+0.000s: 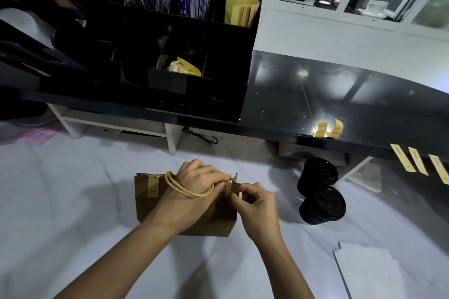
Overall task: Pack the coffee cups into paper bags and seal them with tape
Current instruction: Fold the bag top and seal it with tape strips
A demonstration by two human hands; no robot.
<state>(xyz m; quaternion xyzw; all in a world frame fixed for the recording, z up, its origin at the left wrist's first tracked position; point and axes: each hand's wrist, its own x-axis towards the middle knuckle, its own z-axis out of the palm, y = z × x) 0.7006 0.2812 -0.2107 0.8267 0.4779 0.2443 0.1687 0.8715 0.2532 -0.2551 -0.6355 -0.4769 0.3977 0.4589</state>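
A white counter (pixel 60 201) fills the lower view, and a black shelf (pixel 340 109) runs along its far edge, with a black organiser (pixel 145 56) standing on the shelf's left part. A brown bag (pixel 150 211) stands upright near the middle of the counter, its top folded shut and one tape strip (pixel 153 187) already stuck over the fold near its left corner. Two black lidded cups (pixel 320 192) stand close together on the counter right of the bag, apart from it. The left hand (pixel 196 182) grips the bag's top through the rope handles (pixel 184 189), fingers curled over the fold. The right hand (pixel 255 204) pinches a second tape piece (pixel 228 187) at the fold near the bag's right corner. Three spare strips (pixel 418 160) hang from the shelf's front edge at right, and curled backing scraps (pixel 328 130) lie on the shelf near them.
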